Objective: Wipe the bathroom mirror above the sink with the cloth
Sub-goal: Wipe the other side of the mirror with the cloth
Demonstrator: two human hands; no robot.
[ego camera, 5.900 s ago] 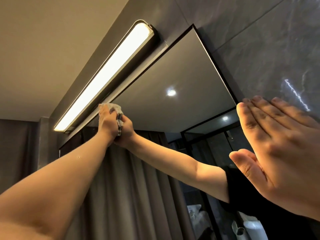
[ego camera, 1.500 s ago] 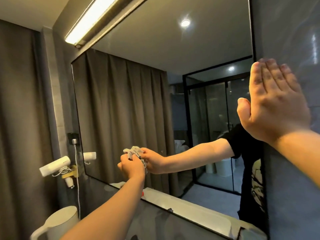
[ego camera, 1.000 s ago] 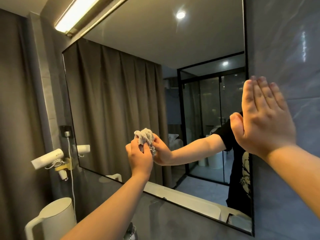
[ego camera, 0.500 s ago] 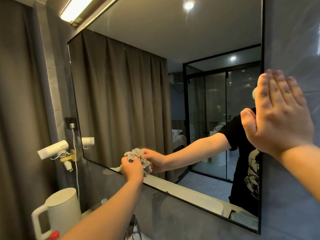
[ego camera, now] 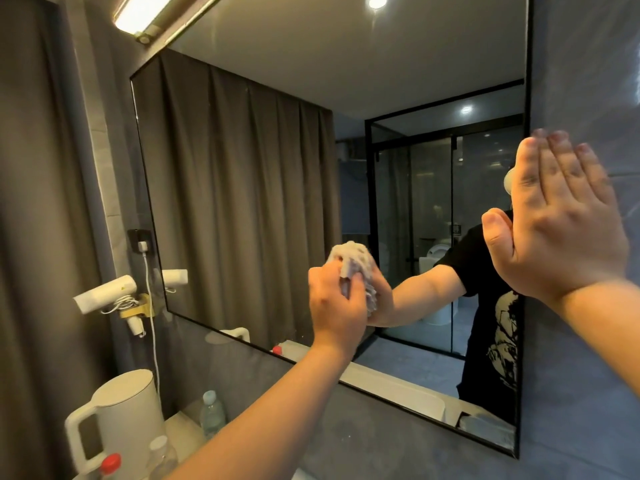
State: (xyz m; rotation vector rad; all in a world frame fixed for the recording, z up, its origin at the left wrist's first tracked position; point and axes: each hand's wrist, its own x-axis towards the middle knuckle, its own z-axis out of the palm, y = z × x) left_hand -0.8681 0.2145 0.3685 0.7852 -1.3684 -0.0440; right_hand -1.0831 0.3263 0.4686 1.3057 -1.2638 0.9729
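Note:
A large black-framed mirror [ego camera: 263, 188] covers the wall ahead. My left hand [ego camera: 336, 306] grips a crumpled grey cloth [ego camera: 353, 259] and presses it against the glass in the lower middle of the mirror. Its reflection meets it from behind the glass. My right hand [ego camera: 561, 230] lies flat, fingers straight, on the grey wall just right of the mirror's right edge.
A white kettle [ego camera: 121, 417] stands at the lower left with several small bottles [ego camera: 213, 415] beside it. A white hair dryer [ego camera: 104, 294] hangs in a wall holder left of the mirror. A light bar [ego camera: 145, 15] glows above.
My left hand has carried the cloth down from the mirror's top edge, then wiped up, down and now up and to the right across the lower glass. My right hand stays flat on the wall.

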